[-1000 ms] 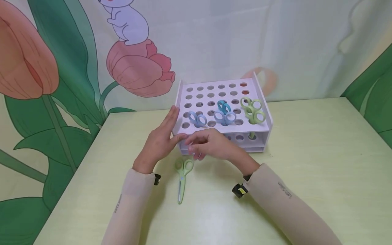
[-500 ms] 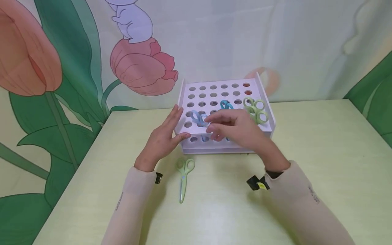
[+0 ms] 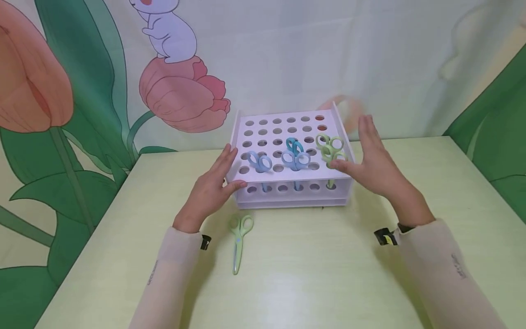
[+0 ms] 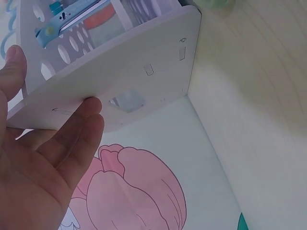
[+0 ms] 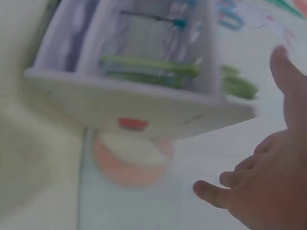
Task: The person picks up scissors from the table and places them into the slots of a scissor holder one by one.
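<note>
A white two-tier rack [image 3: 291, 202] with rows of round holes stands against the backdrop. My left hand [image 3: 207, 194] rests straight fingers on its left side panel [image 4: 158, 57], thumb at the front edge. To the right, my right hand [image 3: 380, 167] is stretched out beside the rack, fingers straight and thumb apart. In the right wrist view its fingers are away from the side panel [image 5: 86, 96]. Upright in the holes are light blue scissors [image 3: 260, 165], a second light blue pair [image 3: 296, 164], teal scissors [image 3: 295, 146] and green scissors [image 3: 330, 148] at the right.
Another pair of green scissors [image 3: 239, 238] lies on the pale table [image 3: 304, 269] in front of the rack, handles toward it. Behind hangs a printed backdrop [image 3: 283, 59] with tulips and a rabbit. Red shows through two back-right holes of the rack.
My right hand has moved from the rack's front left, across its front, to its right side, and its fingers have straightened. The left hand keeps its place at the left panel.
</note>
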Demonstrator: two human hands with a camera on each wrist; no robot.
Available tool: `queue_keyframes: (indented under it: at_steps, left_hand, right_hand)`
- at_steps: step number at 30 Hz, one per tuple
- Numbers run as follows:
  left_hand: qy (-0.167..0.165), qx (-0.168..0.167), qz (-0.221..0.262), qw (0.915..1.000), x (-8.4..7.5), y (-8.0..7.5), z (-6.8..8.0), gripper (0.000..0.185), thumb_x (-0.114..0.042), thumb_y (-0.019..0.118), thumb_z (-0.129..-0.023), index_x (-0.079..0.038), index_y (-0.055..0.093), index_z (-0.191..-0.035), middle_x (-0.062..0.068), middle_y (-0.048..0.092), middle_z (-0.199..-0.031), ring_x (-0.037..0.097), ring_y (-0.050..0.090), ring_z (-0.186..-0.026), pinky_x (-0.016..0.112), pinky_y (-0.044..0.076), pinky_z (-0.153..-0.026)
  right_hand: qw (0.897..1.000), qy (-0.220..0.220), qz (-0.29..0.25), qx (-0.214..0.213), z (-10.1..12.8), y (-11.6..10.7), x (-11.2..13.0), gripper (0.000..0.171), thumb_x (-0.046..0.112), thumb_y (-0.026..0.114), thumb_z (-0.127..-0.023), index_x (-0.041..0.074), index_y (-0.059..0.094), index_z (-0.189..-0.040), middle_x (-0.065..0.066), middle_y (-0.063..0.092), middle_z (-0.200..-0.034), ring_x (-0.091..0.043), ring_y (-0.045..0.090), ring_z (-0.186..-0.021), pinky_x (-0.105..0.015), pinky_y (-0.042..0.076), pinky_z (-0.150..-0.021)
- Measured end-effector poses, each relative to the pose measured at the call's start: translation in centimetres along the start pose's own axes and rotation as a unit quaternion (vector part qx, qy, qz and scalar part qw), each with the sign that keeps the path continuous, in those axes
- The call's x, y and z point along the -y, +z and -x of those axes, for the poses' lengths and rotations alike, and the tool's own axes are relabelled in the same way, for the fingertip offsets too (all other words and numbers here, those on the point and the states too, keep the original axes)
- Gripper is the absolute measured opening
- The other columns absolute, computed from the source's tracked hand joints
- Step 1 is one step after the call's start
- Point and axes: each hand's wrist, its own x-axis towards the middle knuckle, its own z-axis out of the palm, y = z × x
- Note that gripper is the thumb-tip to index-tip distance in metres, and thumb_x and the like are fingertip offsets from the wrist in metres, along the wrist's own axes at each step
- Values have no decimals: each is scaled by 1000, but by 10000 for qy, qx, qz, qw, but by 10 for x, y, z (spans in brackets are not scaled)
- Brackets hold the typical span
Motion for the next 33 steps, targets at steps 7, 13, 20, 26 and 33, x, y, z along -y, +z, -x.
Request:
queue_keyframes:
  at_steps: [7,13,20,26,33]
  left_hand:
    - [-72,7,42,10000,1,1,0,88,-35,73,-94,-24,20,-163,-7,6,-169,30,54,-128,48,46,-97]
    - [-42,-26,45,10000,0,2,-1,89,-34,73,-94,-23,19,-164,-6,6,-169,30,54,-128,47,48,-96]
    - [-155,11,119,9998,-2,5,0,95,-30,72,-95,-23,8,-165,-6,3,-169,28,60,-99,40,52,-84]
    - [-287,-185,1135,9930,4,10,11,93,-18,71,-96,-18,7,-164,2,12,-168,33,58,-118,42,53,-91]
    - [-537,57,2256,9727,21,15,31,84,-28,60,-104,-20,3,-164,21,49,-146,33,67,-108,45,53,-88]
  right_hand:
    - [9973,-3,101,725,-13,8,-25,142,54,85,-77,18,-28,-155,0,-31,-161,-29,-16,-151,-60,11,-117]
    - [9952,-123,66,973,-13,3,-21,138,52,89,-72,18,-10,-162,-12,13,-165,-33,40,-130,-52,36,-104]
    - [9931,85,324,1126,-11,4,-20,142,57,89,-70,17,-12,-162,-16,45,-144,-32,51,-106,-48,41,-92]
    - [9911,135,637,1160,-12,7,-20,143,70,82,-68,19,-13,-162,-16,44,-148,-32,51,-108,-49,42,-92]
    - [9895,141,752,1227,-12,4,-16,141,70,81,-70,18,-12,-162,-17,41,-152,-34,51,-112,-53,43,-93]
